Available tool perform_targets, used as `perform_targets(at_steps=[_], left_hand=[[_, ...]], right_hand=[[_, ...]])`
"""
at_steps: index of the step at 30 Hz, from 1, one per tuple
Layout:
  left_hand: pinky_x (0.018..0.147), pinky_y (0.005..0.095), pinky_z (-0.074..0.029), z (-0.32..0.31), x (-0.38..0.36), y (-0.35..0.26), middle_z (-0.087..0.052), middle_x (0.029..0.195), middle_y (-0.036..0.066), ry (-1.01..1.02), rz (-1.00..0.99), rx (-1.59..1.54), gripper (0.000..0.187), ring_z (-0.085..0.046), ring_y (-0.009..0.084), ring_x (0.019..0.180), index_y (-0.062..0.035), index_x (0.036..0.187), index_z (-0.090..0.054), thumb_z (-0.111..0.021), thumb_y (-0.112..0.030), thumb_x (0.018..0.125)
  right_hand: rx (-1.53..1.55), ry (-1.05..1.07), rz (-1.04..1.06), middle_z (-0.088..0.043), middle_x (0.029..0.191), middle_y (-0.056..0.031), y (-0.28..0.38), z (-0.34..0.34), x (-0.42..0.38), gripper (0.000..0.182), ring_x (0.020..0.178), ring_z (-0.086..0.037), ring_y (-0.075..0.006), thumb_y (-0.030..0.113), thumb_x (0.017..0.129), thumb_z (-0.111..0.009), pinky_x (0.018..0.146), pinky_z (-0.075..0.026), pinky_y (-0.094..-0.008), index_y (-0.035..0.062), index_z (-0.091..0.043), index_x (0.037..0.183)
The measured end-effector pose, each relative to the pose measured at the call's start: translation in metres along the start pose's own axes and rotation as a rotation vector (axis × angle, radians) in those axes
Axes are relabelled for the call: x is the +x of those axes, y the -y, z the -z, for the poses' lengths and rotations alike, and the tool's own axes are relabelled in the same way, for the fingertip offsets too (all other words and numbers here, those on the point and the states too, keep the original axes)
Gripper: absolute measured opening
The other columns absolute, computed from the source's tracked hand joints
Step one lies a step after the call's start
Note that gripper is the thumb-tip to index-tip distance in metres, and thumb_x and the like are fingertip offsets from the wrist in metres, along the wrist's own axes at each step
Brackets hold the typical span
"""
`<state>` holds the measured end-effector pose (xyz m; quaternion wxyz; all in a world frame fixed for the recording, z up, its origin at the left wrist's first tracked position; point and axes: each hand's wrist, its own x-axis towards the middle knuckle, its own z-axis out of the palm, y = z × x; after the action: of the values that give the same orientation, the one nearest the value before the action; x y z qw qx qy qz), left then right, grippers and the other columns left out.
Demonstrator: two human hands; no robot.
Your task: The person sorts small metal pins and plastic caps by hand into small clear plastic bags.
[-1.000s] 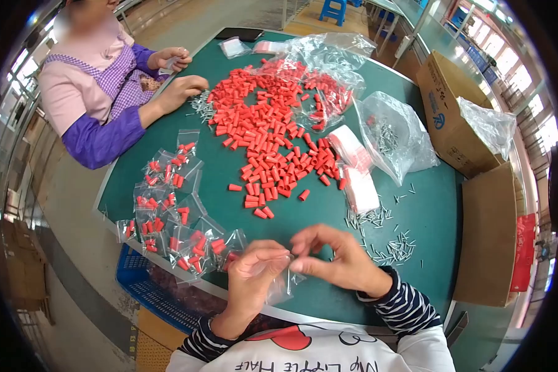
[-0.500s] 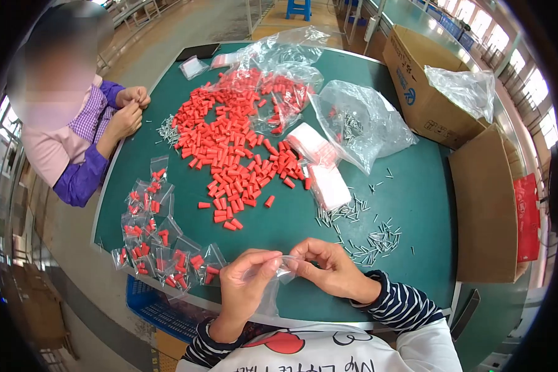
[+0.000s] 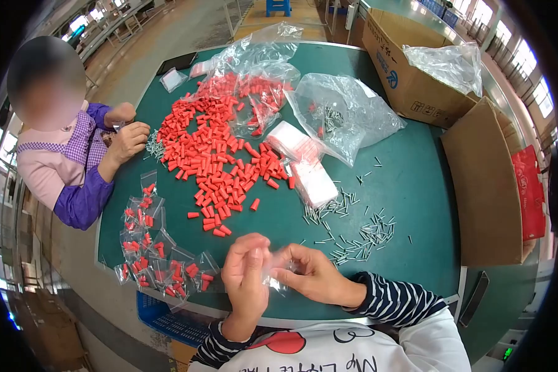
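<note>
Your right hand (image 3: 314, 276) pinches a filmy clear bag (image 3: 276, 284) by the table's (image 3: 409, 180) near edge; your left hand (image 3: 246, 273) curls loosely beside it, its grip unclear. Beyond lie tapered red caps (image 3: 220, 177) and slim metal pins (image 3: 374, 235).

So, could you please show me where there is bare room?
Bare green tabletop: between silver metal pins and nearer brown cardboard box; smaller patch between pins and red plastic cones. Crowded: left front with clear plastic bags, centre with cones.
</note>
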<state>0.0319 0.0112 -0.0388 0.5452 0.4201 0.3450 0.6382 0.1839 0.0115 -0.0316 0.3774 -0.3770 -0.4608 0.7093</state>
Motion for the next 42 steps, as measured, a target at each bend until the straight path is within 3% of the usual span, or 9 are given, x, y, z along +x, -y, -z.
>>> perform_targets(at_steps=[9, 13, 17, 18, 22, 32, 35, 38, 42], left_hand=[[0.114, 0.0465, -0.030, -0.019, 0.013, -0.016, -0.048, 0.141, 0.021, 0.144, 0.064, -0.274, 0.061, -0.045, 0.0324, 0.134, -0.0016, 0.145, -0.035, -0.063, -0.017, 0.094], [0.101, 0.0421, -0.045, -0.008, 0.005, -0.005, -0.053, 0.134, 0.019, -0.093, 0.263, -0.296, 0.050, -0.053, 0.0287, 0.125, 0.0011, 0.141, -0.039, -0.055, -0.023, 0.100], [0.089, 0.0365, -0.050, -0.007, 0.027, -0.028, -0.061, 0.107, 0.011, -0.411, 0.122, -0.298, 0.045, -0.060, 0.0202, 0.098, 0.0015, 0.138, -0.043, -0.052, -0.024, 0.102], [0.076, 0.0281, -0.049, -0.001, 0.030, -0.033, -0.059, 0.092, 0.006, -0.413, 0.141, -0.329, 0.047, -0.056, 0.0129, 0.081, 0.0020, 0.138, -0.043, -0.055, -0.023, 0.100], [0.063, 0.0165, -0.039, 0.018, 0.012, -0.034, -0.052, 0.080, -0.003, -0.031, 0.312, -0.168, 0.040, -0.048, 0.0047, 0.068, 0.0040, 0.129, -0.054, -0.064, -0.012, 0.094], [0.062, 0.0218, -0.043, 0.004, 0.010, -0.027, -0.059, 0.083, 0.000, -0.080, 0.218, 0.108, 0.015, -0.053, 0.0069, 0.071, 0.0015, 0.101, -0.072, -0.072, -0.001, 0.087], [0.061, 0.0233, -0.045, 0.010, 0.011, -0.018, -0.060, 0.082, 0.002, -0.016, -0.060, 0.399, 0.013, -0.056, 0.0094, 0.070, -0.0002, 0.096, -0.072, -0.075, 0.000, 0.083], [0.061, 0.0231, -0.043, 0.010, 0.011, -0.025, -0.059, 0.084, 0.004, -0.027, -0.147, 0.589, 0.014, -0.054, 0.0101, 0.071, -0.0007, 0.085, -0.069, -0.081, 0.000, 0.077], [0.058, 0.0232, -0.042, 0.013, 0.012, -0.027, -0.056, 0.080, 0.003, 0.005, -0.257, 0.718, 0.024, -0.051, 0.0094, 0.068, -0.0030, 0.081, -0.066, -0.086, 0.001, 0.069]], right_hand=[[0.127, -0.019, -0.002, -0.064, 0.092, -0.0005, 0.019, -0.002, 0.000, 0.015, 0.077, -0.055, -0.0022, 0.011, 0.094, -0.067, 0.066, -0.046, -0.0206, -0.0011, -0.062, 0.101], [0.221, -0.050, 0.039, -0.065, 0.093, 0.0005, 0.015, -0.007, 0.002, 0.015, 0.080, -0.055, -0.0016, 0.010, 0.093, -0.068, 0.065, -0.045, -0.0195, -0.0007, -0.066, 0.102], [0.196, -0.165, 0.093, -0.067, 0.091, 0.0009, 0.012, 0.000, 0.007, 0.014, 0.080, -0.055, -0.0026, 0.013, 0.093, -0.069, 0.067, -0.044, -0.0186, 0.0017, -0.069, 0.101], [0.225, -0.163, 0.068, -0.067, 0.091, 0.0008, 0.016, 0.003, 0.007, 0.015, 0.079, -0.055, -0.0030, 0.014, 0.093, -0.069, 0.068, -0.044, -0.0190, 0.0022, -0.070, 0.102], [0.294, -0.189, 0.029, -0.067, 0.092, 0.0013, 0.016, 0.006, 0.008, 0.019, 0.078, -0.055, -0.0038, 0.018, 0.092, -0.070, 0.068, -0.044, -0.0200, 0.0029, -0.069, 0.103], [0.301, -0.062, 0.012, -0.067, 0.094, 0.0016, 0.015, 0.002, 0.005, 0.021, 0.082, -0.058, -0.0039, 0.013, 0.094, -0.067, 0.074, -0.047, -0.0187, -0.0001, -0.066, 0.110], [0.248, -0.078, -0.036, -0.065, 0.102, -0.0019, 0.014, 0.001, 0.006, 0.024, 0.090, -0.058, -0.0069, 0.012, 0.092, -0.069, 0.079, -0.047, -0.0220, 0.0011, -0.065, 0.113], [-0.233, -0.252, 0.311, -0.061, 0.110, -0.0072, 0.020, -0.002, 0.007, 0.028, 0.101, -0.057, -0.0122, 0.009, 0.088, -0.072, 0.085, -0.045, -0.0265, 0.0023, -0.063, 0.114], [-0.351, -0.243, 0.419, -0.057, 0.111, -0.0105, 0.025, 0.004, 0.007, 0.030, 0.107, -0.055, -0.0189, 0.005, 0.084, -0.072, 0.089, -0.043, -0.0305, 0.0037, -0.064, 0.113]])
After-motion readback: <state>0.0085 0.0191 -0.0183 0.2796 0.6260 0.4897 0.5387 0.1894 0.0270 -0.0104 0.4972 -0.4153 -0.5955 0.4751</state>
